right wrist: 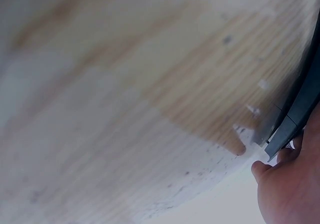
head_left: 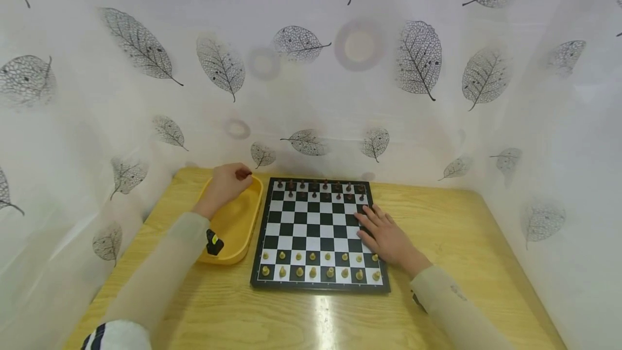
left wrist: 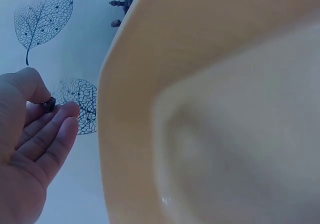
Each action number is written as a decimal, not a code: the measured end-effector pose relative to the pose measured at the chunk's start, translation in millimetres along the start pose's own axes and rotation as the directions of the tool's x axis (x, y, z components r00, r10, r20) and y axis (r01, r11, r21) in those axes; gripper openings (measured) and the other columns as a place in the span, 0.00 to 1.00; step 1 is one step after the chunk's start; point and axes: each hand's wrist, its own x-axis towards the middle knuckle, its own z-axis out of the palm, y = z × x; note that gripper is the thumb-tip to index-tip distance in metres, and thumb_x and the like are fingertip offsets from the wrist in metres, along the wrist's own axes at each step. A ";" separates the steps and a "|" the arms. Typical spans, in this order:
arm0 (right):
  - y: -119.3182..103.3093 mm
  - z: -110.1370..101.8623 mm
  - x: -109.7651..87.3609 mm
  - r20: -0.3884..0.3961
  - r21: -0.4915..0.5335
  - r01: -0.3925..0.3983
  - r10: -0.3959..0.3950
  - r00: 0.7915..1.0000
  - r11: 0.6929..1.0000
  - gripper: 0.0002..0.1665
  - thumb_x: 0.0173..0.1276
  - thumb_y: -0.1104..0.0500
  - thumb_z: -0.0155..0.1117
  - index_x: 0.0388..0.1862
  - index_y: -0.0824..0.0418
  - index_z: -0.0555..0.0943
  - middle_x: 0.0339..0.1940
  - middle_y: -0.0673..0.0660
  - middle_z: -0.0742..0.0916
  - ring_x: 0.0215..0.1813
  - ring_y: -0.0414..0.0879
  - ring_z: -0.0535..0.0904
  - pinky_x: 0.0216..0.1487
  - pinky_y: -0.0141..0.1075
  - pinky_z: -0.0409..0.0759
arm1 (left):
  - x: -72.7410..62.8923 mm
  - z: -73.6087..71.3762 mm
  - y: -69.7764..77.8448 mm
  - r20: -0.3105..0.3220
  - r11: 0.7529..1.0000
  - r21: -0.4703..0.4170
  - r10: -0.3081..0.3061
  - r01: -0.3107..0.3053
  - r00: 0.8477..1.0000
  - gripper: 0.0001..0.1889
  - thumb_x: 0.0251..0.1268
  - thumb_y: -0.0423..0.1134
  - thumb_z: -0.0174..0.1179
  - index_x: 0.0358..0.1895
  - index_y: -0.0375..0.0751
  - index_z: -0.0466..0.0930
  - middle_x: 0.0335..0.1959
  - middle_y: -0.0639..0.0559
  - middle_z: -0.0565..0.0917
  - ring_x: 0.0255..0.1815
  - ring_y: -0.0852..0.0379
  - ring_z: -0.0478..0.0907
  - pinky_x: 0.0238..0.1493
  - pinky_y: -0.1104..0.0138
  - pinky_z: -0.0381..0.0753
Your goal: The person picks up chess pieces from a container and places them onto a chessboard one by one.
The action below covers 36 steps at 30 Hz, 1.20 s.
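Observation:
My left hand [head_left: 228, 181] is over the far end of a yellow tray [head_left: 259, 199]. Between thumb and fingers it pinches a small dark chess piece [left wrist: 49, 104], mostly covered by the fingertips. To the right of the tray lies a chessboard [head_left: 313, 288] with black and white squares. My right hand [head_left: 390, 237] rests on the board's right edge, fingers spread over the squares. Light chess pieces [head_left: 312, 271] stand in two rows on the near side. Dark chess pieces [head_left: 325, 183] stand in two rows on the far side.
The tray and board lie on a light wooden table [head_left: 233, 312]. A whitish curtain [head_left: 311, 107] printed with leaves hangs behind the table and along both sides. The tray's raised wall [left wrist: 125, 108] borders the board's left side.

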 end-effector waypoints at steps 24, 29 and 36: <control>2.4 3.5 0.5 0.002 0.005 -0.005 0.005 1.000 1.000 0.37 0.85 0.36 0.42 0.85 0.49 0.63 0.87 0.60 0.62 0.88 0.64 0.50 0.83 0.65 0.56 | 24.6 46.7 23.9 0.142 0.988 0.111 0.093 -0.109 0.986 0.10 0.73 0.37 0.66 0.49 0.34 0.89 0.44 0.41 0.90 0.42 0.48 0.84 0.49 0.56 0.88; 3.3 4.9 0.6 0.012 0.005 -0.013 0.012 1.000 1.000 0.38 0.85 0.35 0.40 0.86 0.49 0.62 0.88 0.59 0.61 0.89 0.63 0.49 0.84 0.64 0.55 | 25.7 50.5 22.7 0.143 0.985 0.136 0.085 -0.105 0.986 0.08 0.70 0.37 0.68 0.45 0.36 0.89 0.44 0.42 0.90 0.41 0.49 0.83 0.47 0.58 0.88; 1.3 2.2 -0.1 0.003 0.003 -0.009 0.009 1.000 1.000 0.37 0.86 0.35 0.41 0.85 0.49 0.62 0.87 0.60 0.62 0.88 0.64 0.50 0.83 0.65 0.57 | 28.2 51.8 23.4 0.193 0.985 0.149 0.063 -0.092 0.979 0.08 0.71 0.38 0.67 0.46 0.38 0.90 0.45 0.43 0.90 0.40 0.50 0.81 0.47 0.58 0.87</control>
